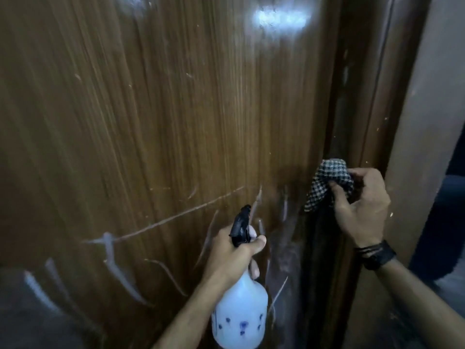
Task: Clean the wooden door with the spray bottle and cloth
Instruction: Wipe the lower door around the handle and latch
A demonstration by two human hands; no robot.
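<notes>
A: Door [151, 122]: brown wood with vertical grain, filling the view from 9 to 1 o'clock. Pale scratches and streaks cross its lower half, thickest toward 7 o'clock. Two bright glare patches sit near 12.

B: Left hand [234, 255]?

A: At about 6 o'clock. Its fingers are wrapped round the neck of the spray bottle [240, 308], thumb lying across the top just under the black trigger head [241, 226]. The nozzle points up and toward the door. The bottle body is white and translucent with small blue marks, hanging below the fist to the bottom edge.

B: Right hand [362, 205]?

A: At 4 o'clock. Fingers curled, pinching a bunched checked cloth [329, 182], black and white. The cloth sits at the door's right edge, against the dark seam where the door meets the frame [372, 109]. Whether it presses the wood cannot be told; the picture is blurred there.

B: Anything else?

A: A dark watch [377, 255] and thin bands on the right wrist. A pale wall [432, 96] runs down at 2 to 3 o'clock, beyond the frame.
</notes>
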